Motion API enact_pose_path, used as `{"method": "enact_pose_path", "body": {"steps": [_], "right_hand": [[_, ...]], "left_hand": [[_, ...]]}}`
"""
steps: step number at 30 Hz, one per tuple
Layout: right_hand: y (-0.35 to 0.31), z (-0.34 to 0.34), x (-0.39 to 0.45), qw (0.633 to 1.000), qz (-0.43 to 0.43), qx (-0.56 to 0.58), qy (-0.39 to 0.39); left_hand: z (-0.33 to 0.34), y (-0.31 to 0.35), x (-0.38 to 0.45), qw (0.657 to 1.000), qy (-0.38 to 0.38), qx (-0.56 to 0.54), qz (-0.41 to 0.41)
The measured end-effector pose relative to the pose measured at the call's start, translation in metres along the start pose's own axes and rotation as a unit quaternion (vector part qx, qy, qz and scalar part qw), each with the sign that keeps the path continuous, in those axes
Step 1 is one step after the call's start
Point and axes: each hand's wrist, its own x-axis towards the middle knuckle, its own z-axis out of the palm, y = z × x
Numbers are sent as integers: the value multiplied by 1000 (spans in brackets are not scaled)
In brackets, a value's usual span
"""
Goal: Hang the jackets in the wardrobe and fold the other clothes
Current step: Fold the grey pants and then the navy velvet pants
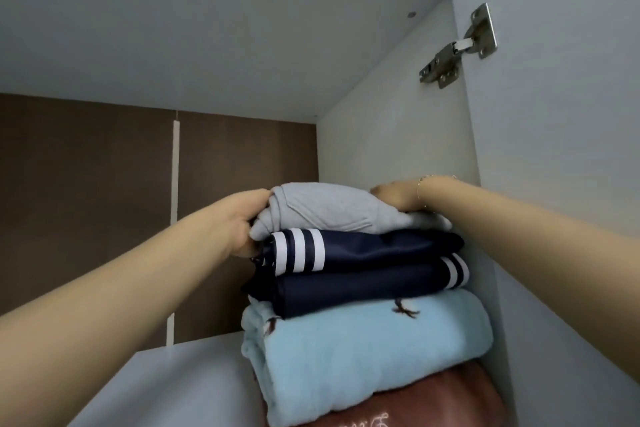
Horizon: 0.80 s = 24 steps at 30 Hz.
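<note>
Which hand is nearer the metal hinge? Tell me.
Right. The right hand rests on the grey garment almost directly below the hinge; the left hand grips the garment's far left end.

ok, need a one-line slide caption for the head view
Both hands, left hand and right hand, set a folded grey garment atop the stack on the wardrobe shelf.

A stack of 4 folded clothes sits on the wardrobe shelf (pixel 166 367), pressed against the right side wall (pixel 391 149). On top lies a grey folded garment (pixel 325 206), rounded and slightly rumpled. Beneath it is a navy garment (pixel 363 274) folded double, with 3 white stripes showing at each fold. Under that is a thick light-blue fleece piece (pixel 363 357) with small dark motifs, resting on a reddish-brown item (pixel 446 402) at the bottom.
</note>
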Motion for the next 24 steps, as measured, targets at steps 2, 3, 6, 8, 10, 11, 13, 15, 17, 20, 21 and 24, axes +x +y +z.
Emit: {"method": "enact_pose_path", "body": {"steps": [2,3,6,8,10,11,13,15,17,20,21,24], "right_hand": [[0,-7,-3,999,4,32,28],[1,-11,-6,996,-8,75,49],[-6,-23,-23,972,-103,191,85],[-13,-24,-34,976,-119,185,-4],[-18,-14,-34,981,-83,152,-88],[-18,-6,-29,984,-66,135,-93],[-21,6,-21,991,-58,87,-78],[-22,13,-25,994,-68,63,-61],[-19,13,-31,984,-73,151,-55],[-12,7,-40,972,-106,207,-12],[-8,5,-41,971,-113,208,27],[6,7,-49,933,-133,307,134]], "left_hand": [[-5,4,-5,997,-24,-47,-61],[-4,8,-12,994,-48,-57,-84],[0,20,-29,990,-115,-43,-71],[2,20,-35,987,-147,-38,-60],[6,13,-36,987,-146,-46,-57],[8,7,-34,988,-132,-48,-61],[10,-4,-26,992,-86,-48,-72],[12,-9,-23,994,-64,-44,-81],[14,-9,-26,995,-46,-32,-78],[16,-5,-37,998,-31,-28,-52],[16,-2,-42,999,-29,-25,-31],[11,3,-59,997,2,24,73]]}}
